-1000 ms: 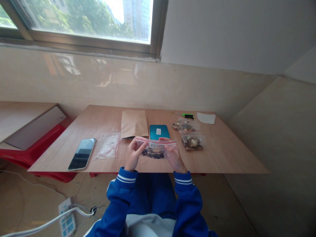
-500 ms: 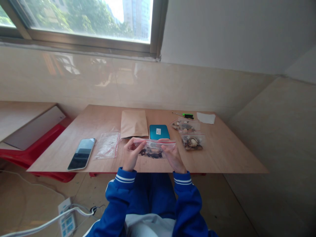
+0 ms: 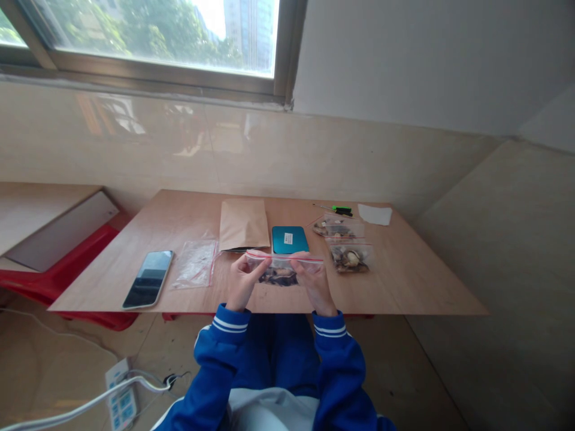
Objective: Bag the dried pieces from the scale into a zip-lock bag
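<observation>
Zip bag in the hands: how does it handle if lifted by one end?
Likely floppy: the zip bag looks like thin clear film, so the free end would probably sag. The dark pieces sit below the red seal strip, so they may slide and bunch toward the low end.

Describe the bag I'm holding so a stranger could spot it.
Find the brown wooden table. Near its front edge, your left hand and right hand hold a clear, red-striped plastic bag. Unlike the clear, filled plastic bags lying farther right, this is held.
</observation>
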### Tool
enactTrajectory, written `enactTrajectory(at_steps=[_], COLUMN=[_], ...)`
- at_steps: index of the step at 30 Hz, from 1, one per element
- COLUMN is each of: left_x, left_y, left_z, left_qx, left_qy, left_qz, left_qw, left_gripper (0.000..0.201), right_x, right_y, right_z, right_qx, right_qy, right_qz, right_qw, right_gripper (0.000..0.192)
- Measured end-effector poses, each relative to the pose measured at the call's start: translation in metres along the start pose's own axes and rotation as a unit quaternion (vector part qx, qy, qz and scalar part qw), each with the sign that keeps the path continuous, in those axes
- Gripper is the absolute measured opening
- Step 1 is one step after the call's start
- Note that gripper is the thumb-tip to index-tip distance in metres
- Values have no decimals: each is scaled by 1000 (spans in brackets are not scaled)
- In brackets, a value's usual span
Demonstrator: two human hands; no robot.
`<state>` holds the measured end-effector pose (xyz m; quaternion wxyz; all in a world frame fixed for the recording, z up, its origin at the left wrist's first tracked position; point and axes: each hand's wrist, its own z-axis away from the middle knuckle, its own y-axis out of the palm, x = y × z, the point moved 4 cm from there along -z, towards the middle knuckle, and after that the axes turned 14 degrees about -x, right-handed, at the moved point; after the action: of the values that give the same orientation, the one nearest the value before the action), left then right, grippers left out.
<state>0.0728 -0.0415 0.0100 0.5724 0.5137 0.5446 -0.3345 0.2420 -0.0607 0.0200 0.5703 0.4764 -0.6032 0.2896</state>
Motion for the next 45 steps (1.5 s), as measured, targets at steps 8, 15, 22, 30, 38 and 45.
enactTrajectory(at_steps=[8,15,22,30,38,45], left_x=[-10,-13,-19,-21,-26,-24], left_y=[-2,0,-2,-4,-6,-8], left_z=[3,4,0,1,4,5], left_qx=[-74,-32,15,-9,-41,-51], left_qy=[51,75,99,126,152,147], left_qz=[-28,-16,-28,-33,-68,-82], left_qw=[996,997,995,991,985,984], left_gripper=[27,22,17,14,17,19], right_x=[1,3,4,1,6,5], right_y=[2,3,1,0,3,4], right_z=[2,2,-1,4,6,6], right_qx=[-5,-13,11,35,64,49], right_qy=[-32,-7,-9,25,12,2], right_qz=[-22,-62,-37,-30,-34,-11], right_qw=[999,998,999,999,997,999], right_gripper=[13,14,12,16,10,14])
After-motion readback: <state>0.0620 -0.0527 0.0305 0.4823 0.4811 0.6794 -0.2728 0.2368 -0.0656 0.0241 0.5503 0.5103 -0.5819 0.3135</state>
